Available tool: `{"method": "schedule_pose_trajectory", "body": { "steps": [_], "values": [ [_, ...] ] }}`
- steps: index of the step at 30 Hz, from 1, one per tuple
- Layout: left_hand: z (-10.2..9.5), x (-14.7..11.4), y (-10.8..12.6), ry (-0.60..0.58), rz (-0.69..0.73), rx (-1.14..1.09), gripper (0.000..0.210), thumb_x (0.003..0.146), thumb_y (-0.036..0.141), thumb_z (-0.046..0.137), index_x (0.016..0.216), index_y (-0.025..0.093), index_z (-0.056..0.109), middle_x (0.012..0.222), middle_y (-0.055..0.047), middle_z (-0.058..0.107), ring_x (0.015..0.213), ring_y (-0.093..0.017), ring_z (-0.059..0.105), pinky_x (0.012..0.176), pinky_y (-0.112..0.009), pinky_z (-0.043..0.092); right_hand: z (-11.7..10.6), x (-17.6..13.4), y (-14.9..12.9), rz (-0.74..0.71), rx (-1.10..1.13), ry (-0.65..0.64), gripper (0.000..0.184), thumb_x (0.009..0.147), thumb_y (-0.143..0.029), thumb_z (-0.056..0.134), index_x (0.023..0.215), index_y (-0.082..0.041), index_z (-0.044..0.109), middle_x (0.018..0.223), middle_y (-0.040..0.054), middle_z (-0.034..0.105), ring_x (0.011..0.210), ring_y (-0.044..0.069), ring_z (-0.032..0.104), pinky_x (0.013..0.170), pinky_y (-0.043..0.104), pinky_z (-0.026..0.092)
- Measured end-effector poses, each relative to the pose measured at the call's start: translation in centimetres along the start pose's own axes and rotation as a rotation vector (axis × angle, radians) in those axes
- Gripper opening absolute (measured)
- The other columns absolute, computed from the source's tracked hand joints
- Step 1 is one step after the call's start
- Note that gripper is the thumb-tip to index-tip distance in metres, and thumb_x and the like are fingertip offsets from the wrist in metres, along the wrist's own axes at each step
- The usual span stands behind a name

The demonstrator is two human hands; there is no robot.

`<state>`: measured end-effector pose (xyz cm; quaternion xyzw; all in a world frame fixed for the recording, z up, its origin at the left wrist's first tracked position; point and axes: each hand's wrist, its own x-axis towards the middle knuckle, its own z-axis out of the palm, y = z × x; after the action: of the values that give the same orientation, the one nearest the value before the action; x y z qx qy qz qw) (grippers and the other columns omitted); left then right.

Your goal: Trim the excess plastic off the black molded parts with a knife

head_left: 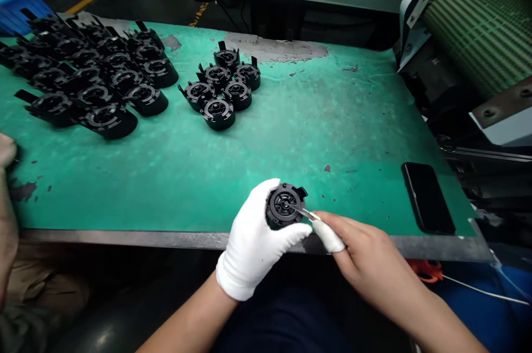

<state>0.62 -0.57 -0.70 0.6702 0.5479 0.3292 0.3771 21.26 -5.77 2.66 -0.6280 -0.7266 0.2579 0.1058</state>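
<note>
- The left hand (257, 236), in a white glove, is partly curled around a round black part (276, 206); its fingers run along the part's left side and its thumb stretches along the near side.
- This part is close to the front edge of the counter (291, 142), near the middle, with its ringed face turned up and a small tab sticking out at its upper right.
- The right hand (366, 245), bare apart from a white thumb cover (330, 236), is closed in a pinch on a slim metal tool (306, 213).
- The tool's tip lies over the centre of the ringed face; whether it touches there is too small to tell.
- Farther back on the green surface, six black housings (219, 114) stand close together, several with upright tabs.
- To their left stands a larger cluster of similar pieces (110, 120), packed tightly.
- A dark-screened phone (429, 198) lies near the counter's right end.
- Beyond that end, at upper right, is a green belt (477, 26) on a metal frame.
- At the left edge, another person's arm (6, 209) shows beside the counter.
</note>
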Motion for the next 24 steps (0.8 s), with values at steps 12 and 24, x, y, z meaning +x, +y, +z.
{"method": "schedule_pose_trajectory", "body": {
  "steps": [12,24],
  "values": [
    [0.3,-0.4,-0.2,0.049,0.015,0.017,0.079,0.074,0.053,0.082,0.137,0.026,0.045,0.137,-0.006,0.057,0.127,-0.022,0.056,0.113,-0.039,0.045,0.5,-0.4,-0.3,-0.009,0.220,-0.112,0.045,0.099,-0.021,0.039,0.140,-0.032,0.054,0.126,0.0034,0.068,0.111,0.022,0.066,0.096,0.041,0.055],
    [0.4,-0.1,0.4,0.061,0.126,0.045,0.064,0.076,0.039,0.082,0.128,0.026,0.046,0.130,-0.007,0.060,0.120,-0.025,0.061,0.106,-0.042,0.051,-0.1,1.6,0.9,-0.086,-0.192,0.085,0.035,0.104,-0.030,0.044,0.137,-0.028,0.059,0.089,0.0027,0.063,0.083,0.021,0.056,0.072,0.035,0.041]
  ]
}}
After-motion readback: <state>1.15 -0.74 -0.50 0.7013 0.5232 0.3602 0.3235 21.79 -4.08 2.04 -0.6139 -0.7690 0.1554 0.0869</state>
